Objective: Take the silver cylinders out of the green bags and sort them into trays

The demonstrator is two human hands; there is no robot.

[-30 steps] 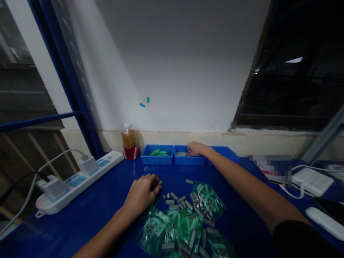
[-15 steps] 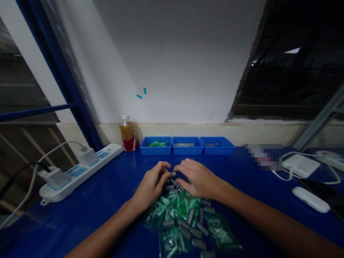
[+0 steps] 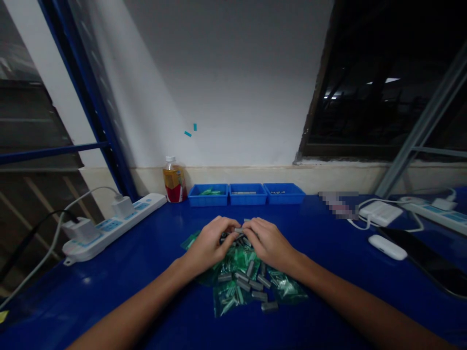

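Looked mid-job: one grey piece (image 3: 239, 230) was in hand, while loose grey blocks (image 3: 259, 295) and green bags (image 3: 228, 297) lay mid-desk, apparently left to work through, with parts in blue bins (image 3: 248, 200) along the desk's (image 3: 91, 291) back edge. Left hand (image 3: 209, 244) pinched the piece over the pile's rear; right hand (image 3: 273, 244) had fingertips at its other end, couldn't tell whether gripping or just touching. Long axis ran roughly parallel to the back edge, ends toward the desk's left and right edges.

Dim; wall (image 3: 233, 92) darker toward top; window (image 3: 359, 114) near-black (few glints (image 3: 392, 79)).
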